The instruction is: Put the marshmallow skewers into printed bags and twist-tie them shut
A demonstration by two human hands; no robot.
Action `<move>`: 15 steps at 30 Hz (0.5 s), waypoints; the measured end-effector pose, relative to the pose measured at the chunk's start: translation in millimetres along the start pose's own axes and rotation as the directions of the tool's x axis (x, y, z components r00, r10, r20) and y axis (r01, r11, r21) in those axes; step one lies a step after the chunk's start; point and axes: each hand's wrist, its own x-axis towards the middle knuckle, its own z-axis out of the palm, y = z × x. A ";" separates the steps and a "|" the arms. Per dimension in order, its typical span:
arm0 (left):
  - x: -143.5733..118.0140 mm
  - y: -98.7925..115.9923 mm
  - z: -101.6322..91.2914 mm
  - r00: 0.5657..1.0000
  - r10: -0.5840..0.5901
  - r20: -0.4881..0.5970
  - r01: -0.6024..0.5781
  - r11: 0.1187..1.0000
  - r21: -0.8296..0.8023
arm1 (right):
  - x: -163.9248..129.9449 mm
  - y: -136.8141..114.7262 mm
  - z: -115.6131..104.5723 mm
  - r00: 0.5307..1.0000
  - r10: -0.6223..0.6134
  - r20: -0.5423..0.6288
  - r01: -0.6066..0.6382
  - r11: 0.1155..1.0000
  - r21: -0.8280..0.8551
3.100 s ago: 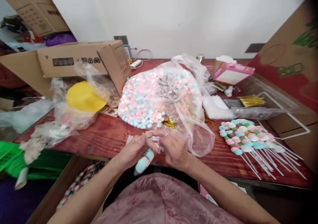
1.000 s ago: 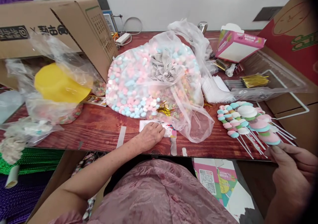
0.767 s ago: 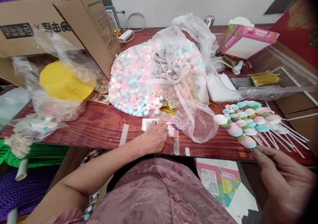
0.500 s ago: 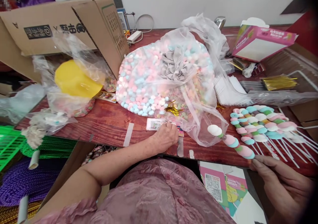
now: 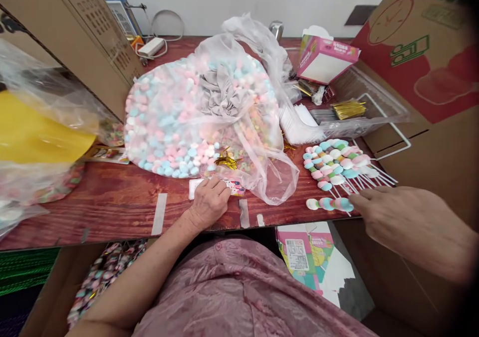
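Observation:
My left hand rests on the red wooden table near its front edge, fingers curled down onto a small printed card. My right hand is at the right, fingertips pinched at the stick end of a marshmallow skewer. That skewer has white, blue and pink pieces and lies flat by the table edge. Just behind it lies a pile of finished skewers, sticks pointing right. A big clear bag of pink, blue and white marshmallows fills the middle of the table.
A cardboard box stands at the left, beside a yellow object in a plastic bag. A pink carton, a clear tray with gold twist ties and a large carton are on the right. Tape strips are stuck near the front edge.
My right hand swung the skewer from above the pile down to the table's front edge, where it now lies flat. My left hand stayed on the card. The view shifted right.

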 end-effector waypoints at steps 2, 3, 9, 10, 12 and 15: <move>0.5 3.5 -1.0 0.999 -0.007 0.043 0.006 1.000 0.023 | 9.1 -18.7 -3.3 0.897 -0.273 0.348 0.360 0.908 -0.216; 0.1 5.6 -2.6 0.996 -0.028 0.081 0.026 0.999 0.029 | 12.7 -25.6 -3.9 0.823 -0.318 0.471 0.479 0.834 -0.273; -3.8 13.2 -23.0 0.939 -0.152 0.309 0.170 0.985 -0.031 | 20.8 -33.9 -4.4 0.805 -0.249 0.539 0.497 0.778 -0.385; -3.3 12.7 -24.8 0.934 -0.164 0.319 0.188 0.981 -0.047 | 20.0 -32.3 -3.8 0.807 -0.252 0.535 0.496 0.781 -0.380; -1.5 10.4 -24.1 0.932 -0.199 0.304 0.235 0.968 -0.087 | 16.8 -27.1 -0.3 0.804 -0.292 0.518 0.511 0.785 -0.349; 0.7 5.7 -14.1 0.943 -0.254 0.216 0.301 0.928 -0.222 | 10.5 -12.6 12.9 0.817 -0.439 0.375 0.545 0.801 -0.249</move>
